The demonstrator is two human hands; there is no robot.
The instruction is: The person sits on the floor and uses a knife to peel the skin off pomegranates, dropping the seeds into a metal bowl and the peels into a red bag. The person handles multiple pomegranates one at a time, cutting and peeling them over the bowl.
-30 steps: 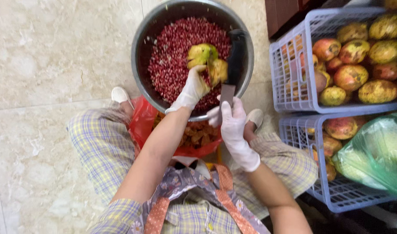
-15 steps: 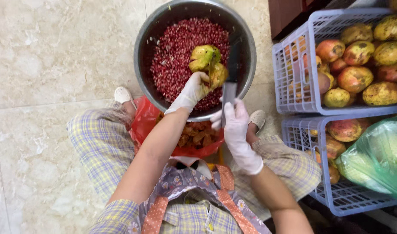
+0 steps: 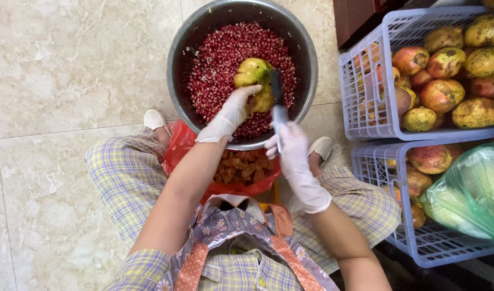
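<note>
My left hand point(image 3: 229, 116), in a white glove, holds a yellow-green pomegranate point(image 3: 253, 75) over a large metal bowl point(image 3: 177, 64). The bowl is full of red pomegranate seeds point(image 3: 217, 70). My right hand point(image 3: 291, 148), also gloved, grips a knife point(image 3: 277, 97) by its handle. The dark blade rests against the right side of the fruit.
A red bag of peel scraps point(image 3: 241, 172) lies between my knees under the bowl's near rim. At right stand two lilac plastic baskets point(image 3: 365, 116) with several whole pomegranates point(image 3: 446, 94). A green plastic bag point(image 3: 473, 194) lies on the lower basket. Pale marble floor tiles point(image 3: 69, 81) spread to the left.
The knife has swung from lying flat at the bowl's right rim to stand with its blade against the pomegranate. My left hand has kept the fruit over the seeds.
</note>
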